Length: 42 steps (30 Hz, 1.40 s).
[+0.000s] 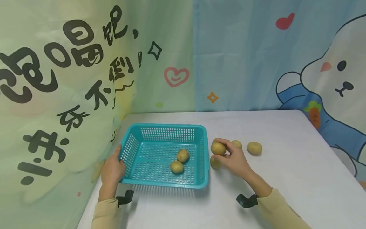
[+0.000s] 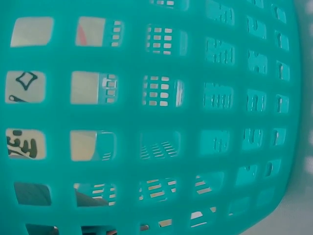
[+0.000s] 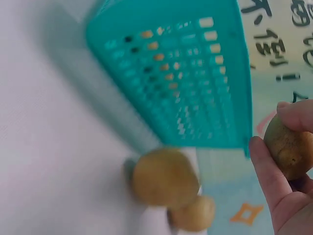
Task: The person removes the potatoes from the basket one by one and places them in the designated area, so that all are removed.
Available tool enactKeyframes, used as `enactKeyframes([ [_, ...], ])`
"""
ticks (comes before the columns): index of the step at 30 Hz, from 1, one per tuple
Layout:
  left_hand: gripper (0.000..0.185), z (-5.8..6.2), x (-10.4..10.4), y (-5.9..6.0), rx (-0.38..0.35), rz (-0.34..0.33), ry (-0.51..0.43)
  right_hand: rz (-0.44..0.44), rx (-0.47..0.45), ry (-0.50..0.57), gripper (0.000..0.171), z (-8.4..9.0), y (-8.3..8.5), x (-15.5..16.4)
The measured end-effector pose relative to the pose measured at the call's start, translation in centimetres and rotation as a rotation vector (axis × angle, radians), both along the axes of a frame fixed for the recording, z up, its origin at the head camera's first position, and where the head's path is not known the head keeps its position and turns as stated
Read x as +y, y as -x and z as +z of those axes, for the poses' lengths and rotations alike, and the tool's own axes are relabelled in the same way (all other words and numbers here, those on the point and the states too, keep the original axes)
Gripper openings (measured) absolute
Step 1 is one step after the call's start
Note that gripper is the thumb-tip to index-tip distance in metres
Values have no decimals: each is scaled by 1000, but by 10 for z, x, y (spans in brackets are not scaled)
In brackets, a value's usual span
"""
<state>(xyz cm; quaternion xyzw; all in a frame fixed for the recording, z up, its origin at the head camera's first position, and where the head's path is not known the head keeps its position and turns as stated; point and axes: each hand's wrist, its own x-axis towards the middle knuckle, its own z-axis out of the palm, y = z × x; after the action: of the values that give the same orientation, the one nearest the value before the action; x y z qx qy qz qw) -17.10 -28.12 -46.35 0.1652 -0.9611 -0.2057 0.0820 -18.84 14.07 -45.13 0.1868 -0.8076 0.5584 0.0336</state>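
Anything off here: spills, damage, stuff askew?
Nothing stands out. The basket looks intact, two potatoes lie inside it, and loose potatoes sit on the table beside it; no spill or obvious damage visible.

Basket (image 1: 154, 152) is teal, grid of small rectangular holes. Potatoes (image 1: 177, 167) in basket and right of it: yellow-brown. Desk (image 1: 217, 206) under basket: white. Backdrop (image 1: 234, 63) behind basket: green and light blue, red heart (image 1: 285, 22), orange star (image 1: 209, 97). Left of basket: dark lettering (image 1: 35, 169). Sleeves (image 1: 277, 206) before basket: beige.
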Motion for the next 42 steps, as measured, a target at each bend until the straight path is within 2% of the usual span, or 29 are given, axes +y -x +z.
enactKeyframes([
  [3,64,-1,1,0,1,5,0,-42,22,12,53,-13,-3,17],
  [7,64,-1,0,1,2,12,-5,-92,44,44,54,-39,-7,37],
  [12,63,-2,-1,1,1,4,-3,-144,2,56,57,-65,-15,59],
  [16,63,-2,-3,-1,-2,6,7,-199,-27,10,58,-70,-21,71],
  [21,63,0,-2,-2,-2,5,10,-317,-22,-127,57,-77,-28,90],
  [25,63,-1,-1,-1,-3,-5,12,-408,-51,-224,56,-86,-34,104],
  [30,62,0,-1,1,5,-15,32,-475,-67,-312,56,-95,-39,113],
  [35,62,1,-1,1,5,-15,41,-510,-97,-362,58,-101,-40,114],
  [42,62,1,1,0,13,-17,41,-508,-130,-379,63,-105,-35,117],
])
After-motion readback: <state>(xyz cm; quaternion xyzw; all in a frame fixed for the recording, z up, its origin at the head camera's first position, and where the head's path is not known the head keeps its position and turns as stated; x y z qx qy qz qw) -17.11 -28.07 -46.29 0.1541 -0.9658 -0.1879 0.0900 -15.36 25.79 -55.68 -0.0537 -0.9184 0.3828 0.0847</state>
